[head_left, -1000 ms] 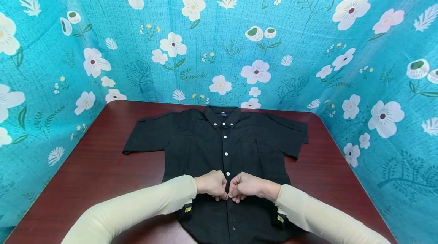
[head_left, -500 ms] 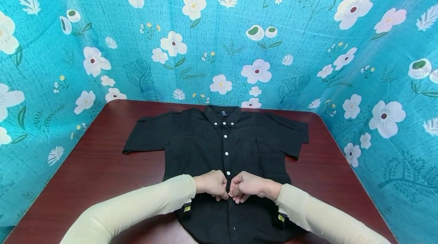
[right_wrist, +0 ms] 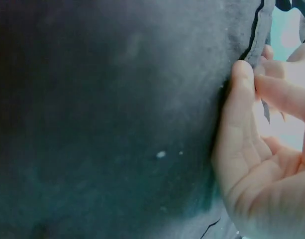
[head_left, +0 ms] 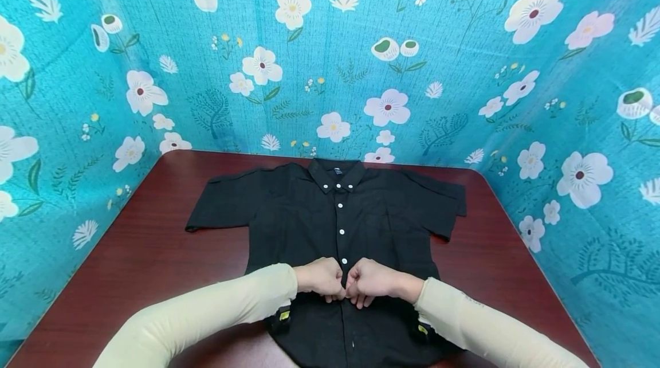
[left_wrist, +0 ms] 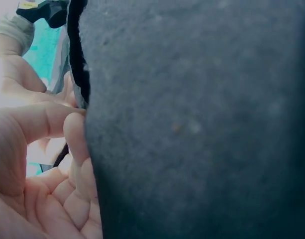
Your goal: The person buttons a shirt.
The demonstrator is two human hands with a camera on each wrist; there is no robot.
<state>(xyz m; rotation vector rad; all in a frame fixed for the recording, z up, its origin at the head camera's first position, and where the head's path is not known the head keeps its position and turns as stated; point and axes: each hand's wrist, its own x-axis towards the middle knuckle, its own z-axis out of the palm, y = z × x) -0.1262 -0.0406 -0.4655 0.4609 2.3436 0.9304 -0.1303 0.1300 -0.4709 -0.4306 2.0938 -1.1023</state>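
A black short-sleeved button-up shirt point(head_left: 294, 213) lies face up, its collar at the far side. White buttons run down its placket, the lowest visible button point(head_left: 344, 261) just above my hands. Both hands meet at the placket below it. My left hand point(head_left: 321, 277) pinches the cloth edge between thumb and finger; the left wrist view shows its fingers point(left_wrist: 75, 134) at that edge. From the other side, my right hand point(head_left: 372, 279) pinches the placket too, its fingertips point(right_wrist: 242, 72) on the cloth edge in the right wrist view. The fingers hide whatever sits between them.
The shirt is spread on a dark red wooden table point(head_left: 154, 259) with rounded far corners. Blue floral curtains point(head_left: 309, 81) hang close around the back and sides. Long cream sleeves point(head_left: 216, 305) cover both forearms, and a black wrist strap point(head_left: 282, 317) shows beneath the left one.
Both hands stay at the same spot on the placket. Their fingertips have drawn slightly closer together, and the right-hand fingers have shifted a little. The shirt lies as before.
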